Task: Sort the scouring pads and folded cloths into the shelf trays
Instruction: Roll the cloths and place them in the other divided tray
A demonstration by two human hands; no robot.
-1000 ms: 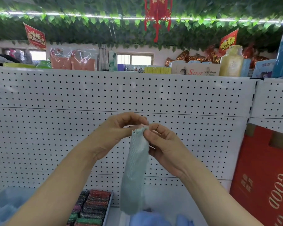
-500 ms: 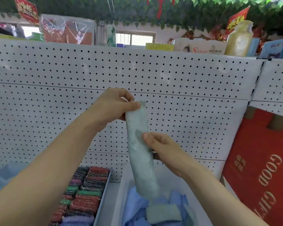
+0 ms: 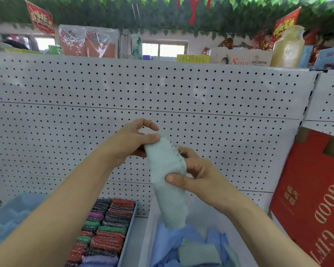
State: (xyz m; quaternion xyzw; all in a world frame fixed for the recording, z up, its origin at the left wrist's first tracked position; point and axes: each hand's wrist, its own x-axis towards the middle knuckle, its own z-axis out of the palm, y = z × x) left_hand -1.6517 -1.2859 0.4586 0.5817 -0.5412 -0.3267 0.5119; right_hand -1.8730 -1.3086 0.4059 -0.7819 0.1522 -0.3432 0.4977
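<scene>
Hanging in mid-air before the white pegboard back panel (image 3: 162,93), a pale green waffle-weave cloth (image 3: 167,191) is held by both hands above the shelf. The left hand (image 3: 129,143) pinches its top edge from ten o'clock, with the thumb on the near face, the fingers (image 3: 148,125) curled behind, and the forefinger arched clear of the fabric. The right hand (image 3: 201,170) grips the cloth's right edge from three o'clock: its thumb lies across the front at mid-height and the other fingers wrap round the back.

The cloth's lower end dangles free. Its bottom edge hangs over the heap of blue and green folded cloths (image 3: 197,253) in the white tray (image 3: 148,228) at six o'clock; whether it touches them I cannot tell. At seven o'clock, glittery red, green, purple and black scouring pads (image 3: 106,232) lie packed in rows inside a grey-blue tray (image 3: 133,214), filling it to its right rim. A narrow strip of bare shelf (image 3: 137,241) separates the two trays.

Farther out at eight o'clock is a light blue tray (image 3: 6,218), its contents blurred. At four o'clock a red gift box (image 3: 307,189) stands close beside the white tray's right wall. Open air lies above both trays, and the pegboard behind the hands carries no hooks.
</scene>
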